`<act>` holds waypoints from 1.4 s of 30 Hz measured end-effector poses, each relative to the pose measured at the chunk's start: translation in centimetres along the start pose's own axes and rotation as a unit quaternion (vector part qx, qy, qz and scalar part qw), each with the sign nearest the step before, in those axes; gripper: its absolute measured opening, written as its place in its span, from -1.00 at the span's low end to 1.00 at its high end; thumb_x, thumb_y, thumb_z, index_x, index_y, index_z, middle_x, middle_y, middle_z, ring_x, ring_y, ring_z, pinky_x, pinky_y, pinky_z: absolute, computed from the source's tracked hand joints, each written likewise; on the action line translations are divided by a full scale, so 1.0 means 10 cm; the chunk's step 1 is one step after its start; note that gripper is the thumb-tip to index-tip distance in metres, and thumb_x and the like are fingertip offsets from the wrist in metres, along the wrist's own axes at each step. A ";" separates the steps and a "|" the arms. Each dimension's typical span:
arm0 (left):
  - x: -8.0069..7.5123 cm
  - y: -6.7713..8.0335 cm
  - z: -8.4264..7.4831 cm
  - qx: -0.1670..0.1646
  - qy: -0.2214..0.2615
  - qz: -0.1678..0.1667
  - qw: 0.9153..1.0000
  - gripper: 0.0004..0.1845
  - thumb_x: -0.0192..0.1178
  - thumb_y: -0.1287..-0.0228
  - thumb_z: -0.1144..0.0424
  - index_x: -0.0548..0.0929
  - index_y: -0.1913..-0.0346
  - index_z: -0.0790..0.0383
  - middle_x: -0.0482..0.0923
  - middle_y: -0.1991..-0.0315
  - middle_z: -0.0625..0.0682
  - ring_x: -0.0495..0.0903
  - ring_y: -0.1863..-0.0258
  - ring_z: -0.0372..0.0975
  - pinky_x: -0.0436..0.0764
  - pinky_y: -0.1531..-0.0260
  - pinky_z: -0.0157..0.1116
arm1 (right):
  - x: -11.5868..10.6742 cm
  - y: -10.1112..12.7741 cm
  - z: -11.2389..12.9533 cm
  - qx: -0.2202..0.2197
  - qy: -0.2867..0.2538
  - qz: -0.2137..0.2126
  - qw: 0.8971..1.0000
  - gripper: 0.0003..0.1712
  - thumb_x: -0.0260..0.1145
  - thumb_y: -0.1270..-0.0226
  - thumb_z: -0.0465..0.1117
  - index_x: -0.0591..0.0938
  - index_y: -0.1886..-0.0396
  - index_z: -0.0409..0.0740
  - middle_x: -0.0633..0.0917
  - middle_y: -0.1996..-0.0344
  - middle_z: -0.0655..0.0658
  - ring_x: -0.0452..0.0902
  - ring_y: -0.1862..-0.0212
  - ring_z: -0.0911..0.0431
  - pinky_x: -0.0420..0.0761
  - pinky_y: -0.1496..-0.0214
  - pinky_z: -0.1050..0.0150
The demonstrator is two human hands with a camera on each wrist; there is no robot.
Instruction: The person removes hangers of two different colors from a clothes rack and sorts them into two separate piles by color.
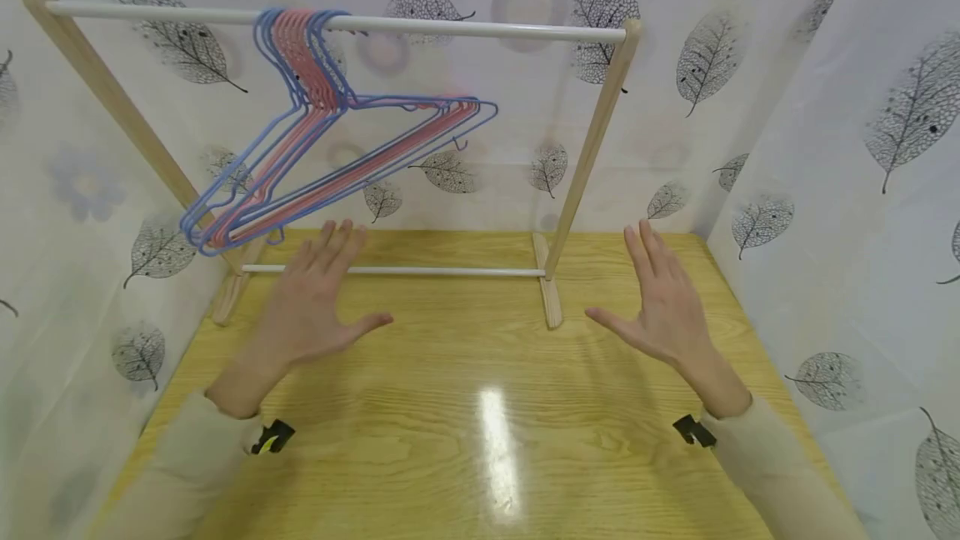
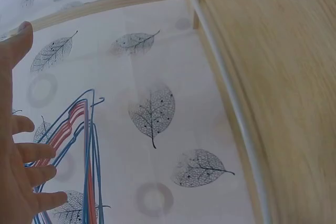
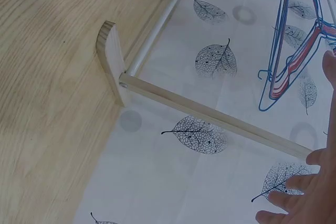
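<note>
Blue and pink hangers [image 1: 315,107] hang bunched together toward the left of the rack's white top rod [image 1: 480,27]. In the head view my left hand [image 1: 311,298] is held out below them, fingers straight and thumb spread to the side, holding nothing. My right hand [image 1: 663,298] is raised just right of the rack's right post [image 1: 596,144], also with straight fingers, a spread thumb and nothing in it. The left wrist view shows the left hand [image 2: 21,166] at its edge beside the hangers [image 2: 89,145]; the right hand [image 3: 310,187] appears at the right wrist view's edge.
The rack stands at the back of a wood-grain table [image 1: 450,407], with a white lower rod [image 1: 450,272] between its wooden feet [image 1: 551,302]. A pale curtain [image 1: 847,215] with dark leaf prints encloses the back and both sides.
</note>
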State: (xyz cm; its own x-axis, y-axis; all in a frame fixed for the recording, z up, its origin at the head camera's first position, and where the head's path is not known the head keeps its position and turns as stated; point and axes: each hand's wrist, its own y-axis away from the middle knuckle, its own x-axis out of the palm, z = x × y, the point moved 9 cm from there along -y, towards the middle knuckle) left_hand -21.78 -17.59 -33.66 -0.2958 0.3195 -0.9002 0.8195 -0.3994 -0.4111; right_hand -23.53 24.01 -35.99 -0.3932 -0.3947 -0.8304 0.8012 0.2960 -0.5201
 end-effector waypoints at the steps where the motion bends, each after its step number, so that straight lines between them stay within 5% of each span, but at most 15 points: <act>1: -0.04 0.00 0.00 0.002 0.005 -0.012 1.000 0.27 -0.29 -0.22 -0.77 0.04 -0.72 0.12 0.14 -0.67 0.30 0.15 -0.66 0.25 0.26 -0.62 0.27 | -0.01 -0.02 0.00 0.002 -0.010 -0.001 1.000 0.43 -0.10 -0.19 0.83 0.05 -0.74 -0.07 0.13 -0.70 -0.33 0.21 -0.59 -0.46 0.39 -0.49 -0.51; 4: -0.19 -0.01 0.01 0.007 0.027 -0.048 0.998 0.23 -0.27 -0.24 -0.76 0.15 -0.70 0.12 0.26 -0.63 0.27 0.28 -0.60 0.25 0.47 -0.44 0.33 | -0.03 -0.10 0.00 0.015 -0.044 -0.002 0.999 0.37 0.09 -0.22 0.74 0.06 -0.74 -0.06 0.16 -0.70 -0.30 0.22 -0.59 -0.44 0.43 -0.44 -0.52; 6: -0.30 -0.01 0.04 0.008 0.042 -0.074 0.996 0.20 -0.21 -0.25 -0.74 0.24 -0.66 0.12 0.35 -0.57 0.28 0.48 -0.45 0.28 0.76 0.02 0.24 | -0.04 -0.16 0.00 0.027 -0.069 -0.001 0.997 0.33 0.21 -0.24 0.66 0.06 -0.75 -0.03 0.15 -0.71 -0.26 0.20 -0.61 -0.41 0.43 -0.43 -0.53; 9: -0.45 -0.01 0.09 0.005 0.061 -0.102 0.993 0.13 -0.04 -0.27 -0.68 0.34 -0.62 0.12 0.46 -0.49 0.32 0.60 -0.29 0.34 0.71 0.51 0.07 | -0.06 -0.25 0.01 0.041 -0.107 -0.006 0.993 0.29 0.29 -0.26 0.58 0.08 -0.75 -0.01 0.17 -0.70 -0.24 0.16 -0.64 -0.37 0.35 -0.49 -0.54; 12: -0.58 -0.02 0.16 -0.003 0.082 -0.120 0.989 0.02 0.28 -0.25 -0.50 0.40 -0.59 0.09 0.55 -0.42 0.31 0.75 -0.01 0.29 0.69 0.54 -0.03 | -0.10 -0.36 0.02 0.048 -0.155 -0.021 0.986 0.21 0.40 -0.30 0.43 0.12 -0.73 -0.02 0.24 -0.68 -0.24 0.21 -0.63 -0.33 0.37 -0.52 -0.48; 14: -0.67 -0.03 0.20 -0.005 0.103 -0.134 0.986 -0.03 0.39 -0.23 -0.40 0.44 -0.56 0.09 0.59 -0.38 0.26 0.75 -0.04 0.24 0.75 0.31 -0.25 | -0.13 -0.44 0.02 0.053 -0.190 -0.033 0.980 0.13 0.48 -0.32 0.26 0.17 -0.71 -0.03 0.30 -0.65 -0.25 0.28 -0.60 -0.31 0.41 -0.55 -0.39; 17: -0.82 -0.06 0.24 0.000 0.132 -0.153 0.979 -0.08 0.33 -0.28 -0.42 0.49 -0.52 0.10 0.67 -0.31 0.23 0.60 0.59 -0.22 0.34 0.57 -0.59 | -0.17 -0.56 0.03 0.065 -0.242 -0.052 0.967 0.02 0.53 -0.31 -0.07 0.26 -0.68 -0.06 0.40 -0.59 -0.25 0.41 -0.52 -0.27 0.53 -0.52 -0.24; 18: -0.87 -0.07 0.26 0.004 0.139 -0.164 0.977 -0.11 0.32 -0.30 -0.41 0.53 -0.49 0.12 0.69 -0.27 0.22 0.59 0.60 -0.34 0.18 0.60 -0.62 | -0.19 -0.59 0.03 0.072 -0.259 -0.058 0.961 -0.03 0.52 -0.31 -0.17 0.29 -0.66 -0.06 0.43 -0.57 -0.23 0.44 -0.51 -0.25 0.56 -0.51 -0.19; 22: -1.00 -0.10 0.39 -0.023 0.205 -0.166 0.964 -0.36 0.48 -0.34 0.06 0.59 -0.44 0.11 0.69 -0.29 -0.23 0.61 0.18 -0.76 0.47 0.21 -0.80 | -0.25 -0.73 0.01 0.108 -0.334 -0.076 0.933 -0.22 0.41 -0.42 -0.34 0.39 -0.60 -0.12 0.50 -0.51 -0.20 0.59 -0.40 0.02 0.72 -0.34 0.34; 24: -1.04 -0.11 0.47 -0.046 0.253 -0.166 0.952 -0.34 0.50 -0.24 0.37 0.61 -0.42 0.16 0.64 -0.28 -0.38 0.53 -0.20 -0.75 0.53 -0.14 -0.75 | -0.27 -0.79 -0.01 0.128 -0.364 -0.079 0.919 -0.30 0.37 -0.49 -0.33 0.42 -0.57 -0.13 0.53 -0.47 -0.19 0.62 -0.32 0.15 0.69 -0.20 0.56; 25: -1.06 -0.11 0.51 -0.059 0.274 -0.165 0.946 -0.32 0.49 -0.20 0.48 0.60 -0.42 0.19 0.62 -0.27 -0.45 0.57 -0.19 -0.72 0.53 -0.20 -0.74 | -0.28 -0.83 -0.02 0.136 -0.374 -0.080 0.914 -0.32 0.36 -0.51 -0.30 0.42 -0.56 -0.14 0.54 -0.45 -0.19 0.63 -0.28 0.21 0.67 -0.14 0.63; 29: -1.16 -0.14 0.66 -0.090 0.334 -0.182 0.921 -0.37 0.44 -0.22 0.56 0.61 -0.38 0.31 0.74 -0.17 -0.36 0.69 -0.14 -0.59 0.61 -0.17 -0.68 | -0.30 -0.97 -0.06 0.151 -0.401 -0.085 0.900 -0.37 0.36 -0.53 -0.24 0.46 -0.53 -0.14 0.62 -0.30 -0.06 0.66 -0.18 0.30 0.68 -0.09 0.62; 34: -1.22 -0.16 0.88 -0.123 0.350 -0.201 0.907 -0.39 0.45 -0.20 0.58 0.66 -0.34 0.27 0.77 -0.01 -0.43 0.75 0.00 -0.57 0.66 -0.04 -0.69 | -0.33 -1.16 -0.11 0.153 -0.448 -0.111 0.874 -0.46 0.37 -0.51 -0.28 0.54 -0.43 -0.24 0.67 -0.08 0.14 0.71 -0.03 0.30 0.75 -0.05 0.56; 39: -1.18 -0.17 1.11 -0.157 0.346 -0.210 0.901 -0.44 0.45 -0.23 0.53 0.68 -0.31 0.23 0.77 0.04 -0.46 0.75 0.02 -0.59 0.66 -0.01 -0.71 | -0.31 -1.30 -0.18 0.160 -0.491 -0.138 0.845 -0.53 0.41 -0.46 -0.33 0.62 -0.32 -0.28 0.72 0.02 -0.01 0.74 0.09 0.26 0.80 0.02 0.50; 42: -1.10 -0.14 1.24 -0.182 0.382 -0.208 0.882 -0.45 0.46 -0.23 0.52 0.70 -0.29 0.22 0.79 0.07 -0.43 0.77 0.03 -0.56 0.67 0.03 -0.71 | -0.28 -1.36 -0.19 0.164 -0.512 -0.143 0.831 -0.54 0.43 -0.43 -0.34 0.63 -0.29 -0.33 0.74 0.04 -0.06 0.76 0.12 0.24 0.82 0.04 0.47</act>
State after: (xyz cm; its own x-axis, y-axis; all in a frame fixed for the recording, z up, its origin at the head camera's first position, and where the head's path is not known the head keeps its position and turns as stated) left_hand -25.77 -31.18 -24.93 -0.3049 0.9142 -0.2670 0.8629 0.1465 -0.4837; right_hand -34.14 22.80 -26.96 -0.1338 -0.9909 0.0111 0.8871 -0.1248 -0.4445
